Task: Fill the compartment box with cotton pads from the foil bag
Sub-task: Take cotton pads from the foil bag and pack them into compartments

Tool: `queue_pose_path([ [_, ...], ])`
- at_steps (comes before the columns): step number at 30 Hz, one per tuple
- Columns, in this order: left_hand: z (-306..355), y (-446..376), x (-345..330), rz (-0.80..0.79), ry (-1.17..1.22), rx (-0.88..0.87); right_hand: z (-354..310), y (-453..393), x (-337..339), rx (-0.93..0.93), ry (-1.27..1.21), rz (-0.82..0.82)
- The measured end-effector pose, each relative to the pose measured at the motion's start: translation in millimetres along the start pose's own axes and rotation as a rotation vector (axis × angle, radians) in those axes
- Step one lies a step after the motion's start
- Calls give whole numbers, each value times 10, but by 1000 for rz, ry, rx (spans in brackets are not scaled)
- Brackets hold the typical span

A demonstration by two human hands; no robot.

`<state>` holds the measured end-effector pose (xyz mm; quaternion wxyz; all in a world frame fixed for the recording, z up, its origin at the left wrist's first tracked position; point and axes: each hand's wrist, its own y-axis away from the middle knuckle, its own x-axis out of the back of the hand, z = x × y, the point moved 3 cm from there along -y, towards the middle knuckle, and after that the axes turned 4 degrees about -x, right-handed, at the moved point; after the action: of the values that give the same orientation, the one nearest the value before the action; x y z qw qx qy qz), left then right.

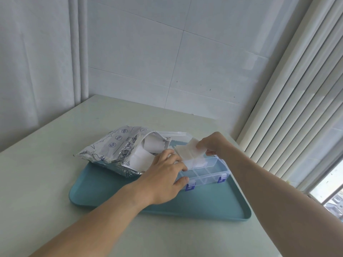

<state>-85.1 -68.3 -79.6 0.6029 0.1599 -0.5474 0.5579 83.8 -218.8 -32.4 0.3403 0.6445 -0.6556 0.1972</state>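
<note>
So from my head cam: the compartment box (207,173) is a clear plastic organizer with thin see-through dividers and two blue latches on its near side. Its lid is flipped open toward the wall. It sits on a teal tray (185,206), toward the far right part, and the tray is on a pale counter (55,182) in the corner of a tiled room, next to vertical blinds (297,89).

The foil bag (111,147) is crinkly silver with blue printed icons and some writing, lying on its side just left of the box, partly on the tray's far left corner. Its mouth gapes open toward the box and I can see white square pads inside it.

My right hand (213,143) is pinching a small stack of cotton pads (189,151), white, squarish, a bit fanned out, right above the far row of the box. A couple of pads already sit in a far compartment; the near compartments I can see look see-through to the bottom.

My left hand (163,179) rests on the left end of the box, fingers curled over its edge, thumb by the left blue latch, gripping it.
</note>
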Motion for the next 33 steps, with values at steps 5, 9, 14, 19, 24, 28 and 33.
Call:
queue_pose_path([
  [5,-5,-7,-1,-10,-7,13,43,47,107,-27,-149,-33],
  [9,-9,2,-14,-13,1,16,89,32,136,-40,-264,-54],
  [14,-10,0,-23,-15,-11,17,111,-3,33,11,-19,-13],
  [19,-19,-5,-20,-21,-12,24,77,37,-43,52,139,-5],
  [24,-27,-1,-23,-24,-7,34,50,117,-37,26,236,45],
  [28,-31,1,-24,-37,-24,39,23,140,-33,20,297,42],
  [33,-34,-3,-24,-44,-26,45,-15,82,78,9,94,-1],
])
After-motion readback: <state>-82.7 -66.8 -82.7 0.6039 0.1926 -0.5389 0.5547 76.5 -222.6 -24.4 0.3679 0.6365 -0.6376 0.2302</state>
